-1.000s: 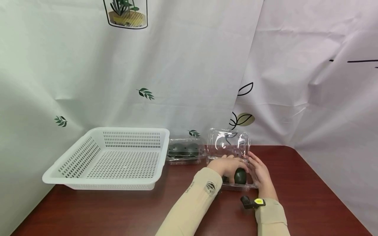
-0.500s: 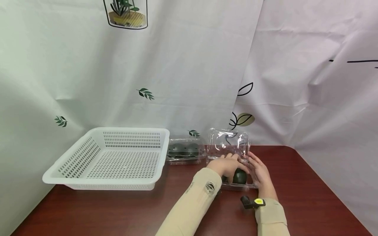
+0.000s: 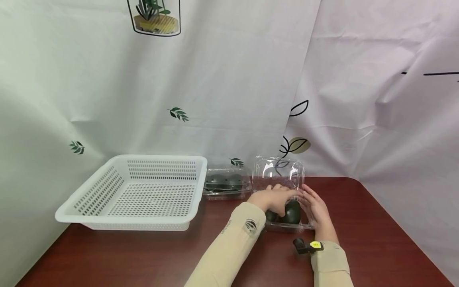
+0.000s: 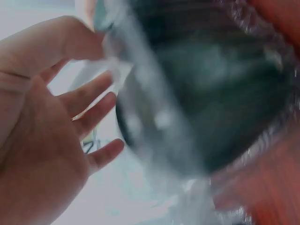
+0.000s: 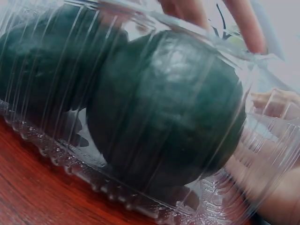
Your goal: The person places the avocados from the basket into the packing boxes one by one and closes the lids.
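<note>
A clear plastic clamshell box [image 3: 283, 226] stands with its lid [image 3: 277, 172] raised, near the back right of the table. Inside it sit dark green avocados, one at the right [image 3: 293, 212] and another beside it [image 3: 271, 215]. Over the box reaches my left hand [image 3: 274, 198], its fingers spread above and behind the fruit. In the left wrist view, the fingers [image 4: 96, 112] are apart, with nothing gripped. My right hand [image 3: 317, 209] rests along the box's right side with fingers nearly straight. Through the plastic in the right wrist view, two avocados [image 5: 164, 108] fill the box.
A white perforated basket [image 3: 191, 217] stands at the left of the table. Between it and the open box, a second clear box [image 3: 227, 181] with dark green fruit lies against the back cloth [image 3: 229, 79]. The table [image 3: 387, 255] is reddish-brown.
My left hand has risen slightly and moved a little left, its fingers drawing up off the avocados, which show more now. My right hand stays at the box's side.
</note>
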A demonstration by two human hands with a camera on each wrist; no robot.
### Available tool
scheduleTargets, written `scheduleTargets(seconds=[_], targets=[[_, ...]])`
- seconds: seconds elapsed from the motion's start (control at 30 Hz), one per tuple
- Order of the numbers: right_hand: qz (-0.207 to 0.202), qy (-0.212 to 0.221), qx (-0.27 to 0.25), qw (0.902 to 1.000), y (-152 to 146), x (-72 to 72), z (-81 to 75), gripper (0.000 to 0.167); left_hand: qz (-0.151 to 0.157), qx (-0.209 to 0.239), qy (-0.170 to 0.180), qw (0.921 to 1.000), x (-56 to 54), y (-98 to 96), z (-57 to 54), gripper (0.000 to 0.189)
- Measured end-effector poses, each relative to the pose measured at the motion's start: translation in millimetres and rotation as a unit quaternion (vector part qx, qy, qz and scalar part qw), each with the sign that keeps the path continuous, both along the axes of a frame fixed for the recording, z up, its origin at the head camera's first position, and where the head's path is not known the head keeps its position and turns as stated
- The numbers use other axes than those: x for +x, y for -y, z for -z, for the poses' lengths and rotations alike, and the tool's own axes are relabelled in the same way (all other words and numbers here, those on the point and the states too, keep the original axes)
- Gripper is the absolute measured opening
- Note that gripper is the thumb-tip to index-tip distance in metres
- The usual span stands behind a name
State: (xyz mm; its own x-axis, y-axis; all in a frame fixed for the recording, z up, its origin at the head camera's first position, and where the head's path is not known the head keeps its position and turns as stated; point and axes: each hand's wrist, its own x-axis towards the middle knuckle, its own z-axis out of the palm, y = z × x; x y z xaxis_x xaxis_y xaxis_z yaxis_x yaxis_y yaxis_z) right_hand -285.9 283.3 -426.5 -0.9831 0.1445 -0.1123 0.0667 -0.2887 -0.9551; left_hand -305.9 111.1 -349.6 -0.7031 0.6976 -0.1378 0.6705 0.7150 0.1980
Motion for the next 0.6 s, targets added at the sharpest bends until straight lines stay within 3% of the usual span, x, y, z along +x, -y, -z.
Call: scheduleTargets(seconds=[0.07, 0.13, 0.23, 0.33, 0.47, 0.6], targets=[[0.001, -0.001, 0.001, 1.0, 0.7, -0.4, -0.7, 0.054, -0.015, 0.035, -0.033, 0.9987, -5.8, 7.9, -5.8, 0.08], [-0.001, -0.008, 0.01, 0.9999, 1.1, -1.0, -0.7, 0.054, -0.063, 0.089, -0.053, 0.9926, -13.4, 19.3, -11.0, 0.073], [-0.001, -0.017, 0.02, 0.9997, 1.2, -1.2, -0.9, 0.053, -0.14, 0.153, -0.08, 0.975, -24.4, 38.8, -17.6, 0.068], [0.001, -0.015, 0.026, 0.9996, 0.6, -0.6, -1.8, 0.053, -0.187, 0.186, -0.084, 0.961, -32.9, 54.5, -18.2, 0.074], [0.01, -0.022, 0.018, 0.9995, 0.9, 0.3, -2.0, 0.051, -0.206, 0.222, -0.05, 0.9519, -36.6, 64.6, -17.4, 0.081], [0.02, -0.052, -0.005, 0.9984, 2.6, 0.1, 0.3, 0.038, -0.202, 0.265, 0.007, 0.9429, -36.1, 66.6, -17.7, 0.088]])
